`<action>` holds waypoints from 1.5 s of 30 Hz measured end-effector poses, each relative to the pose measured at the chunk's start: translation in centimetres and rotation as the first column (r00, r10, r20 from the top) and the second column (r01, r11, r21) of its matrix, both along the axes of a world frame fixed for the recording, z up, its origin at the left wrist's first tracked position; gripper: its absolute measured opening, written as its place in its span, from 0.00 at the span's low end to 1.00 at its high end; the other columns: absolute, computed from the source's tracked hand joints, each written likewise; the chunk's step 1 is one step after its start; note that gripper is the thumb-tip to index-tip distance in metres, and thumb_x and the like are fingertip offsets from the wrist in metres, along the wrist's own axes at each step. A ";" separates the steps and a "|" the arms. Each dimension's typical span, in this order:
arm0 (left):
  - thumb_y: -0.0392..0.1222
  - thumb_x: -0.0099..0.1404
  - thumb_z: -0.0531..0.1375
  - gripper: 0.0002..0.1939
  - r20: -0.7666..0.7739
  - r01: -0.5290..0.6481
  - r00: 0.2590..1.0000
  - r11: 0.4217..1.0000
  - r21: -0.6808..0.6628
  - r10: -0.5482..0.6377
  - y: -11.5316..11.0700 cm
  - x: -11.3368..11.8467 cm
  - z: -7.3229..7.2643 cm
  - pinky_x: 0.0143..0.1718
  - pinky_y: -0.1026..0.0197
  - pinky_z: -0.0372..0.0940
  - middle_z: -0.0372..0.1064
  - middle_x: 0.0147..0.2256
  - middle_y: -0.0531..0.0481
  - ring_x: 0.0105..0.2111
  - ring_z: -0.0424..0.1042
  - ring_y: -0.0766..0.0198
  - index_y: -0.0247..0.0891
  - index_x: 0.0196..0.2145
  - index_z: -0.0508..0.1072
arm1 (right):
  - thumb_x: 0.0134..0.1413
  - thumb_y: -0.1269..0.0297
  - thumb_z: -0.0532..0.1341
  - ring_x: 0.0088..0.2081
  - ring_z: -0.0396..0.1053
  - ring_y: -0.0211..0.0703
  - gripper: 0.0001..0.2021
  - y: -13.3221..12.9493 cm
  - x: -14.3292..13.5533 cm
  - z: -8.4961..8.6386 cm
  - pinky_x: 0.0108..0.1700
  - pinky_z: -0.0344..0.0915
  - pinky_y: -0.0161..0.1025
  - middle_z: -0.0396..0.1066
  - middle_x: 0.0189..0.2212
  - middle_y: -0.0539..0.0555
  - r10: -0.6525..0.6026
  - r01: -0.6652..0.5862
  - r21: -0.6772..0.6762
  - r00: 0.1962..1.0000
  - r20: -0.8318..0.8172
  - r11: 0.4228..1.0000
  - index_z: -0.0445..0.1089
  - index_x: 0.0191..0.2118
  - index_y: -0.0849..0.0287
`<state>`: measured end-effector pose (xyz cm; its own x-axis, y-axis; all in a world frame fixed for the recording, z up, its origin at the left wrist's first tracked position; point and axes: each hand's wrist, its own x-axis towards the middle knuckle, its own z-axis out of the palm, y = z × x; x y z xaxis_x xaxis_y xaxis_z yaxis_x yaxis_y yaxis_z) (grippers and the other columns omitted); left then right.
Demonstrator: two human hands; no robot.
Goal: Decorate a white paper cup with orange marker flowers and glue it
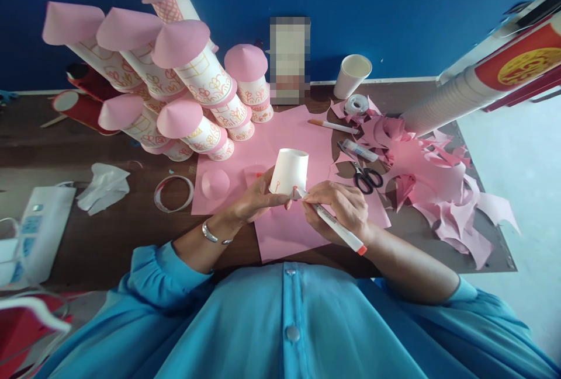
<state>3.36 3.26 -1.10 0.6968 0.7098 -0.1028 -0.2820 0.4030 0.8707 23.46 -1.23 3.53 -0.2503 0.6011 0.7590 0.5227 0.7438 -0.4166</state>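
Observation:
My left hand (256,198) is closed around the lower part of a white paper cup (290,169), held over pink paper sheets (284,233). Small red-orange drawn marks show near the cup's lower rim. Between the fingers of my right hand (339,207) is a white marker (337,226) with an orange-red end, its tip at the cup's side by those marks. Left of the hands lies a small pink paper cone (215,184). Beyond it stand several paper-cup towers (205,84) with pink cone tops and drawn flowers.
To the right lie black-handled scissors (368,178), a glue tube (360,150), another marker (333,127) and pink paper scraps (438,174). A white cup (352,75) and a tall cup stack (456,98) stand behind. At left are a tape roll (173,194), crumpled tissue (103,188) and a power strip (39,233).

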 end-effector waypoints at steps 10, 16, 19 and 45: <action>0.39 0.62 0.70 0.21 0.014 -0.024 1.000 1.000 -0.014 0.024 -0.1 0.0 -0.1 0.37 0.60 0.67 0.76 0.38 0.48 0.33 0.73 0.64 0.39 0.51 0.72 | 0.60 0.75 0.63 0.25 0.76 0.38 0.08 0.0 0.0 0.0 0.28 0.73 0.34 0.75 0.27 0.48 -0.002 0.002 -0.004 1.000 0.020 1.000 0.67 0.40 0.55; 0.38 0.60 0.72 0.22 0.018 -0.050 0.999 0.998 -0.047 0.050 -0.1 0.1 0.2 0.39 0.58 0.68 0.76 0.40 0.48 0.37 0.75 0.61 0.41 0.51 0.73 | 0.58 0.77 0.64 0.25 0.76 0.39 0.09 -0.1 -0.1 0.2 0.28 0.73 0.35 0.75 0.26 0.49 0.029 -0.028 0.035 0.999 -0.022 0.999 0.67 0.40 0.57; 0.38 0.59 0.72 0.20 0.016 -0.081 0.996 0.995 -0.062 0.082 -0.1 0.3 0.7 0.41 0.58 0.69 0.76 0.39 0.49 0.39 0.75 0.60 0.40 0.48 0.74 | 0.58 0.76 0.64 0.26 0.76 0.39 0.09 -0.1 0.0 0.2 0.29 0.74 0.34 0.75 0.27 0.49 0.029 -0.027 0.051 0.999 -0.040 0.998 0.68 0.41 0.57; 0.41 0.60 0.71 0.16 0.082 -0.095 0.992 0.994 -0.061 0.100 -0.1 0.3 0.3 0.40 0.58 0.71 0.77 0.39 0.49 0.37 0.76 0.61 0.41 0.45 0.76 | 0.60 0.75 0.64 0.29 0.77 0.41 0.07 0.0 0.2 0.2 0.31 0.77 0.37 0.76 0.28 0.52 0.083 -0.081 0.046 0.996 -0.036 0.996 0.69 0.43 0.58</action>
